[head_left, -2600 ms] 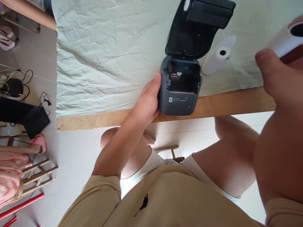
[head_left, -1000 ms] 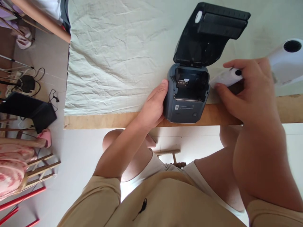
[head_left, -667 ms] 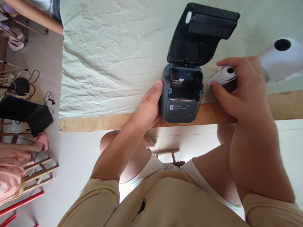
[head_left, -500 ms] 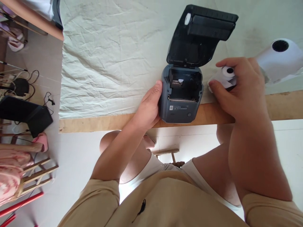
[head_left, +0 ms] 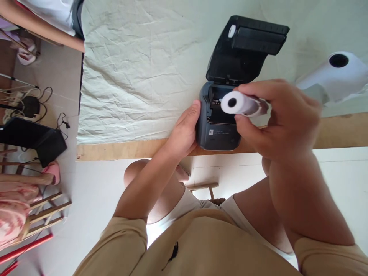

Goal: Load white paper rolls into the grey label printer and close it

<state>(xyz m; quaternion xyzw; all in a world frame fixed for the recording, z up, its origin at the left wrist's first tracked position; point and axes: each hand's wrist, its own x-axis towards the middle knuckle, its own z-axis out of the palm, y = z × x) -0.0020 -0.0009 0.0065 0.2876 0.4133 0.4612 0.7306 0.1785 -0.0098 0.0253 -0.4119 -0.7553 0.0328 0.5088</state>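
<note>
A small dark grey printer [head_left: 216, 136] sits at the near edge of the table, its black lid [head_left: 244, 50] swung up and back. My left hand [head_left: 185, 128] grips the printer's left side, fingers wrapped round it. My right hand [head_left: 280, 117] is closed on a thin white paper roll [head_left: 240, 105], held lying sideways just above the printer's open paper bay. The roll's hollow core faces me. The bay beneath it is partly hidden by the roll and my fingers.
A larger white paper roll [head_left: 342, 74] lies on the pale green cloth [head_left: 138, 76] at the right. The bare wooden table edge [head_left: 129, 147] runs along the front. At the far left are another person's arm [head_left: 43, 28], a black box [head_left: 31, 140], cables and a wooden chair.
My right hand set the large roll down on the cloth, took the thin roll from beside the printer and carried it left over the open bay. My left hand stayed on the printer.
</note>
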